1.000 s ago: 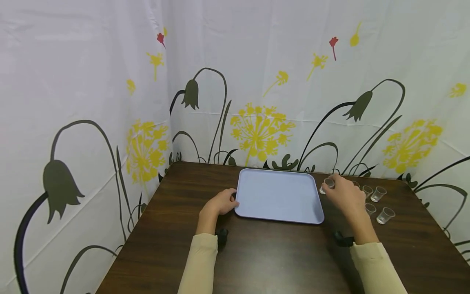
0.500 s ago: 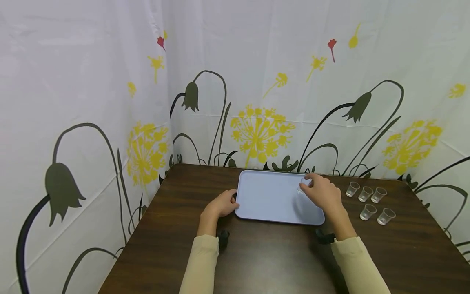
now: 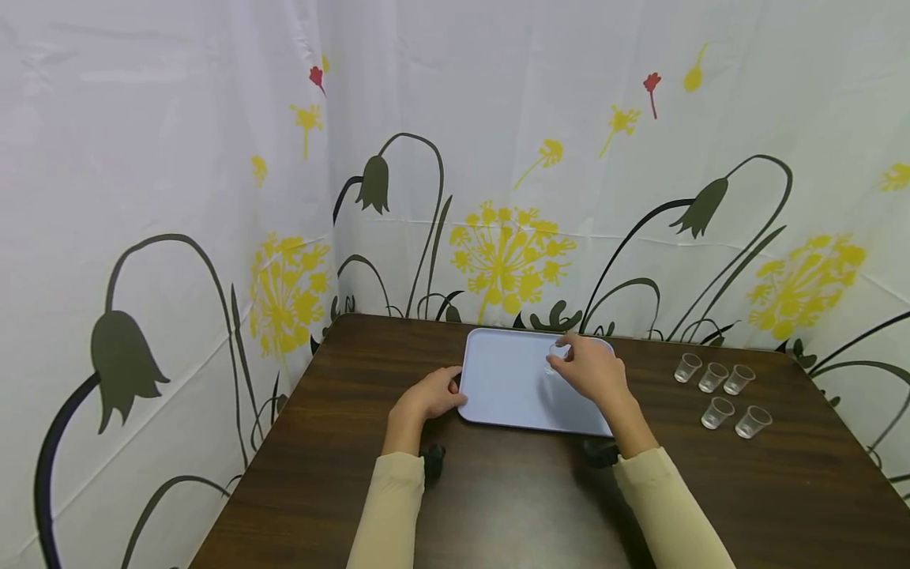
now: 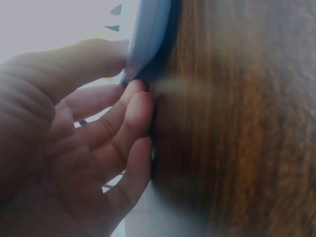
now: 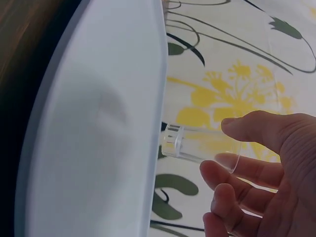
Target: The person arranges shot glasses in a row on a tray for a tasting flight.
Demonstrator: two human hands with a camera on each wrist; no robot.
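A small clear plastic cup (image 5: 207, 143) is pinched near its rim between the thumb and fingers of my right hand (image 5: 266, 182). It is upright, its base close over the tray in the right wrist view; in the head view the right hand (image 3: 592, 370) partly covers the cup (image 3: 557, 359). The pale blue tray (image 3: 505, 387) lies on the dark wooden table. At its left edge my left hand (image 3: 426, 395) holds the rim with thumb and index finger. The left wrist view shows that hand (image 4: 94, 118) at the tray rim (image 4: 148, 34), its other fingers bent by the table.
Several more clear cups stand right of the tray, among them a front cup (image 3: 753, 422) and a back cup (image 3: 687, 367). The wooden table (image 3: 498, 498) meets a white curtain (image 3: 455, 95) with flower prints at its back and left.
My right hand has lifted the cup from beside the tray and carried it left over the tray. My left hand has stayed at the tray's left edge.
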